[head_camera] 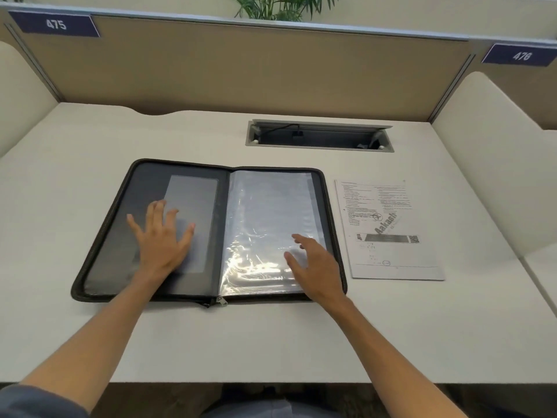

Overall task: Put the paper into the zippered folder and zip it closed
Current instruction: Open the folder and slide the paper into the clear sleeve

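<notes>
A black zippered folder (117,206) lies wide open on the white desk, its zipper pulls at the near edge by the spine. Clear plastic sleeves (268,212) fill its right half; a grey pocket sits on the left half. My left hand (161,239) rests flat on the left half with fingers spread. Over the lower right corner of the sleeves, my right hand (316,263) hovers or lightly touches, fingers apart and holding nothing. The printed paper (388,230) lies flat on the desk just right of the folder, untouched.
A recessed cable tray (319,137) with a black cable sits in the white desk (241,336) behind the folder. Tan partition panels close off the back; cream dividers stand at both sides. The desk's near edge runs below my forearms.
</notes>
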Available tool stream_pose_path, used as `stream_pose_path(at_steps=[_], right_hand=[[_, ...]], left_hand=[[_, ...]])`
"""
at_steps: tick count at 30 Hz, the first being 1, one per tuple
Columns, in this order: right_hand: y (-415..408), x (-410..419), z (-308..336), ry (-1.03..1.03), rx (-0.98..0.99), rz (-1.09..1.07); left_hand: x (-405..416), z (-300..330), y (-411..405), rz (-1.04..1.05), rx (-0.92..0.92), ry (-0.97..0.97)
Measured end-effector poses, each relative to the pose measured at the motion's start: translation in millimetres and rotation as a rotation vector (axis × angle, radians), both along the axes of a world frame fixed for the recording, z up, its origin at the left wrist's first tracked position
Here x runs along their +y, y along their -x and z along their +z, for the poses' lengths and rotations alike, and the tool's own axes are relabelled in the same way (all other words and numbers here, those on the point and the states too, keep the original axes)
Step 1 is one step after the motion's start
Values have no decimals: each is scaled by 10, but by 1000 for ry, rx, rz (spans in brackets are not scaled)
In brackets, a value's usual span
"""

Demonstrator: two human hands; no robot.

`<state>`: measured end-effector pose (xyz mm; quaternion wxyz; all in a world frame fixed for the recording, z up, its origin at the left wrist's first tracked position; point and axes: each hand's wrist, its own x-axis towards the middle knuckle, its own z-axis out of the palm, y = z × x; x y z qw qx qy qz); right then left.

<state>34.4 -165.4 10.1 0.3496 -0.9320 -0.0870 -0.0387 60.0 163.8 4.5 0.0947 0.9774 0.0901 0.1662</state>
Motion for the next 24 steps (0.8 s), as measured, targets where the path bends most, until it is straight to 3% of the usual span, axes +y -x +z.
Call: stream_pose_path(at_steps=[8, 13, 16, 20, 24], right_hand=[[-205, -894, 89, -1, -8, -241], [-332, -1467, 117, 25, 37, -386], [-435, -1809, 122, 148, 87, -483], [-534, -2183, 99, 351, 231, -600], [-578, -2373, 62, 421, 299, -595]], left_hand=[[-1196, 94, -93, -208, -134, 210], [-1875, 93, -131, -287, -100, 325], [-2255, 64, -137, -351, -40, 352], [-2802, 5, -183, -431, 61, 325], [-3227, -100, -268, -423, 243, 115]])
